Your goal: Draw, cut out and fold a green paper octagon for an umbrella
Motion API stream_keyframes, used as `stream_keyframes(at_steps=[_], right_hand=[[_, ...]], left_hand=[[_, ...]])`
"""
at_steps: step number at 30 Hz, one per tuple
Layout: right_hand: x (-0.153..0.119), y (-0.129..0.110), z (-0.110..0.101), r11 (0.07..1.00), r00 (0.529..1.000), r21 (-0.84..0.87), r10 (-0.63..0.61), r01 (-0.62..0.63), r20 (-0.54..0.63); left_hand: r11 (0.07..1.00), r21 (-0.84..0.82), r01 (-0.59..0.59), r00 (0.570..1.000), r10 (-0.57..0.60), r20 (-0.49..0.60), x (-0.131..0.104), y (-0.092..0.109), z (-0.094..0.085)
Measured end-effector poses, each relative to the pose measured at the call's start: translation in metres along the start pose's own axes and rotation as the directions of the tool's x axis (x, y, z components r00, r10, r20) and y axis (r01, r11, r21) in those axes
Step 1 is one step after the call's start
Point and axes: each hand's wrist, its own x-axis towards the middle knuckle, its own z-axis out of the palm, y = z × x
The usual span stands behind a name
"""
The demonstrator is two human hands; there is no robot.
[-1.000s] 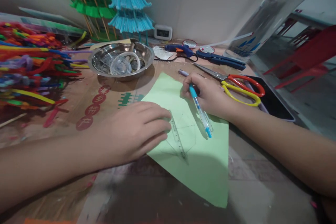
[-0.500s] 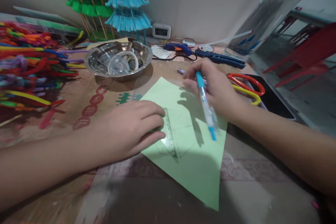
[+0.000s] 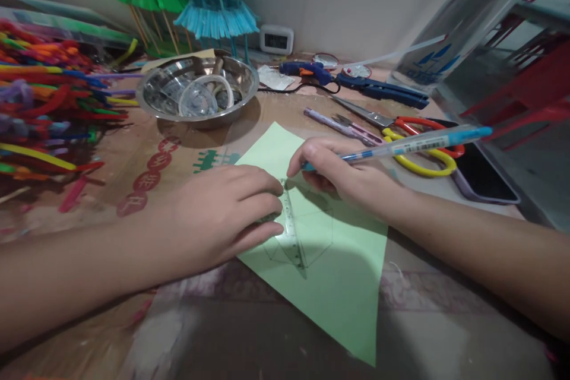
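A light green sheet of paper (image 3: 342, 303) lies on the table with thin pencil lines drawn on it. Across the lines sits a clear ruler (image 3: 291, 231). My left hand (image 3: 231, 208) rests on the paper's left part, its fingertips on the ruler's left edge, fingers slightly apart. Between the fingers of my right hand (image 3: 333, 166) is a blue and clear pen (image 3: 414, 143), its rear end pointing right. The right fingertips are close to the ruler's top end; the pen's tip is hidden behind them.
Behind the paper stands a metal bowl (image 3: 198, 86) with small items. Colourful pipe cleaners (image 3: 48, 101) fill the left. Scissors (image 3: 418, 157), a phone (image 3: 485, 172), a purple pen (image 3: 329, 123), a glue gun (image 3: 307, 70) and a clear bottle (image 3: 440, 29) lie or stand at the right and back.
My right hand has come down and left to the ruler's top end, and the pen has swung from pointing down to pointing right. The scissors and purple pen now show more. The left hand stays by the ruler.
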Motion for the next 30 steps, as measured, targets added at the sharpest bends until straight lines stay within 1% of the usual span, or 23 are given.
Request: stream_keyframes(at_steps=[11,20,26,30], right_hand=[[0.0016,0.0008,-0.0005,0.997,1.000,-0.075,-0.020,0.020,0.000],[0.0019,-0.0016,0.0003,0.994,0.999,-0.106,-0.034,0.034,0.004],[0.0023,-0.0041,-0.0005,0.993,1.000,-0.119,-0.026,0.027,0.010],[0.0027,-0.0062,-0.0012,0.992,0.999,-0.120,-0.027,0.029,0.023]], left_hand=[[1.000,-0.014,-0.010,1.000,0.010,-0.004,-0.0003,-0.0012,-0.0001],[0.998,0.038,-0.040,0.999,0.040,0.003,-0.0013,-0.0008,-0.0002],[0.999,0.033,-0.024,1.000,0.023,0.018,-0.0008,0.0002,-0.0012],[0.999,0.028,-0.020,1.000,0.020,-0.003,0.0003,0.0020,-0.0011]])
